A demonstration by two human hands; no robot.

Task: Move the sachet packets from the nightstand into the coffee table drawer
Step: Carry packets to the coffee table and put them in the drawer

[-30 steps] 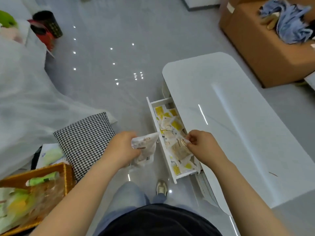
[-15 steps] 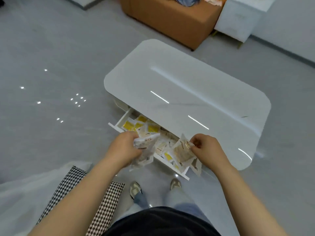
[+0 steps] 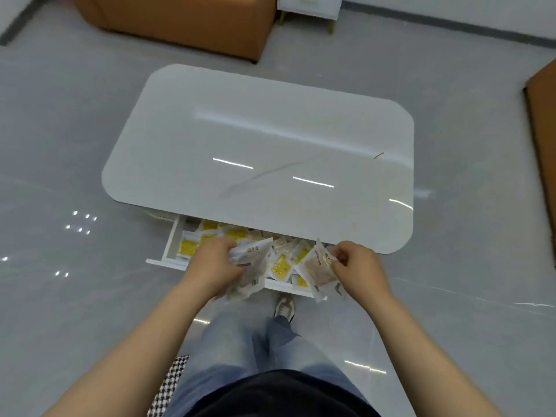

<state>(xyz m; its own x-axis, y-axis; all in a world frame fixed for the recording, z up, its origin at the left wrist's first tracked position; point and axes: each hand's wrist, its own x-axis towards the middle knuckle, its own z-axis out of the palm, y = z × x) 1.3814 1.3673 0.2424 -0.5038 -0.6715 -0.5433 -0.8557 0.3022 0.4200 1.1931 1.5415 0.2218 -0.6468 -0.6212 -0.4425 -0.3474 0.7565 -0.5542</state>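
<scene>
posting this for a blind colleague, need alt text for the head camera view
A person's left hand grips a pale packet and the right hand pinches a second packet over an open white drawer full of yellow and white sachets, under a glossy white coffee table. An orange ottoman stands beyond.

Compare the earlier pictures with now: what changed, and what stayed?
The left hand, gripping the white-topped packet, has moved from beside the drawer to over it; the view has swung to face the coffee table. Unchanged: the right hand pinches the beige packet, nothing released, drawer open.
</scene>
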